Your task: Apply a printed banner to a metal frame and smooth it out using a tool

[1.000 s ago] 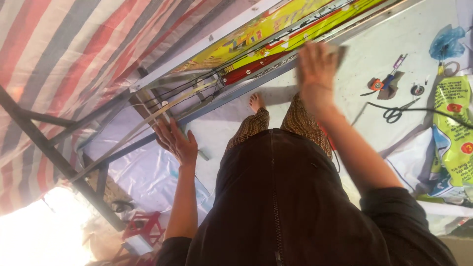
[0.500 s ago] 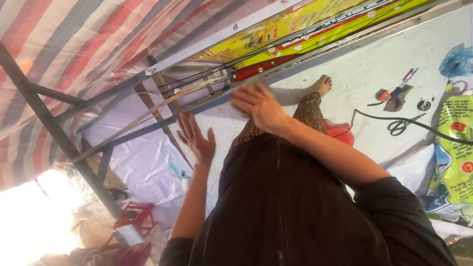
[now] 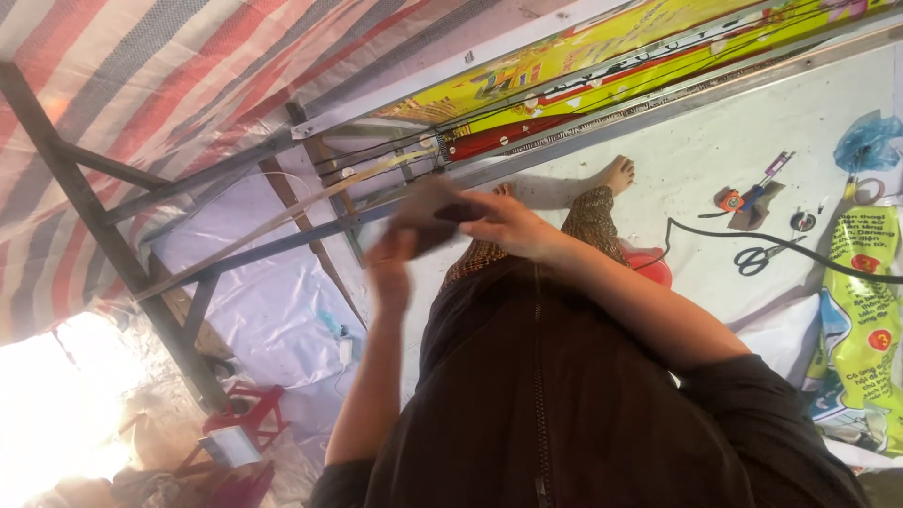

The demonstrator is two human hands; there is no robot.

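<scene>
In the head view both hands meet in front of my chest. My right hand grips a dark brown flat piece, blurred by motion. My left hand is closed on the piece's lower left edge, its fingers partly hidden behind it. Past my hands, my legs in patterned trousers and bare feet rest on a white ground sheet. Just beyond the feet lies a long metal frame with a yellow and red printed banner stretched along it.
Scissors, a black cable, small orange and purple tools and a blue bag lie on the sheet at right. A yellow-green printed sheet lies far right. A red stool stands lower left under the striped tarp.
My right hand has pulled back from the frame toward my chest. My left hand, spread open before, has risen to meet it, and both now close on the dark piece.
</scene>
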